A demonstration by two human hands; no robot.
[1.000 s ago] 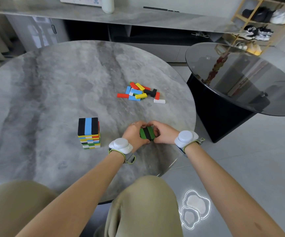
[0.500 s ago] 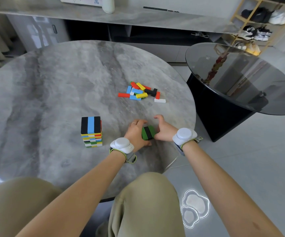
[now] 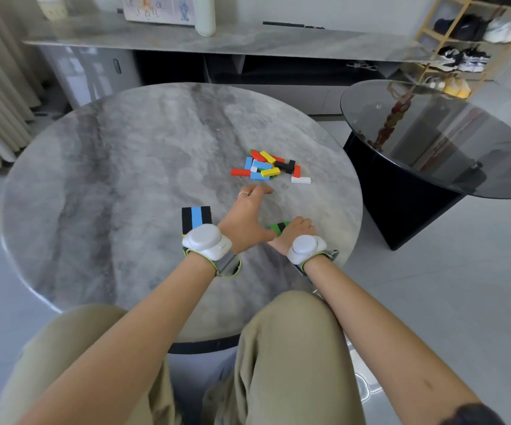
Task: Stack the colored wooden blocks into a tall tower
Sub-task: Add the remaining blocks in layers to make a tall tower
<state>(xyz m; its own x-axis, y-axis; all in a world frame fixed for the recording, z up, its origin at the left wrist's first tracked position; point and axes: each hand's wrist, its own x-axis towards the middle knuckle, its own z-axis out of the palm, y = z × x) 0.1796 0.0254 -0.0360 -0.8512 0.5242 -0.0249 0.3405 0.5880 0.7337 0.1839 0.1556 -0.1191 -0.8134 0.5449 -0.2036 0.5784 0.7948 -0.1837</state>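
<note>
The right hand [image 3: 295, 229] grips the held blocks [image 3: 279, 227] on the table [image 3: 110, 179], near its right edge. Just left of the grip lies the left hand [image 3: 245, 216], and farther left stands the tower [image 3: 196, 216]. Beyond the grip lies the pile [image 3: 268, 167]. Right of the grip, off the table, stands a side table [image 3: 432, 154].
</note>
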